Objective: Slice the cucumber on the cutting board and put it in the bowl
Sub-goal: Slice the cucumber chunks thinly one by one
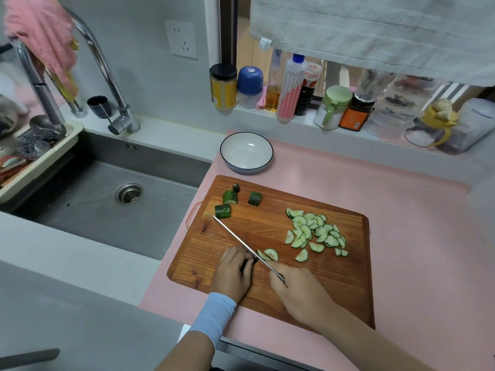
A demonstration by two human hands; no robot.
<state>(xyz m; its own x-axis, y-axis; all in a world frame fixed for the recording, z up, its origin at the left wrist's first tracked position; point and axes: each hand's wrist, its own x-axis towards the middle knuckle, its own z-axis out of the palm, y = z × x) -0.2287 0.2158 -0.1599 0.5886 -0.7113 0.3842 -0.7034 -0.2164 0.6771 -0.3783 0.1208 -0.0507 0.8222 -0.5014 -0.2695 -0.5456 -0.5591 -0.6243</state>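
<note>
Wooden cutting board (334,290) lay on a pink mat (375,183), beside a steel sink (107,210). At the board's near edge, the person's left hand (233,274), with a pale blue sleeve (214,314) at the wrist, had its fingers curled down over a dark cucumber piece (247,263), mostly hidden beneath them. The right hand (297,293) was closed around the handle of a knife (241,242). Its thin blade ran slantwise toward the board's far left corner, close beside the left fingertips. Two slices (269,254) lay against the blade's right side. A heap of slices (316,231) sat toward the board's right edge. Three chunks (230,202) lay near the far left corner. A white bowl (246,153) with a dark rim stood on the mat, just beyond the board's far edge.
</note>
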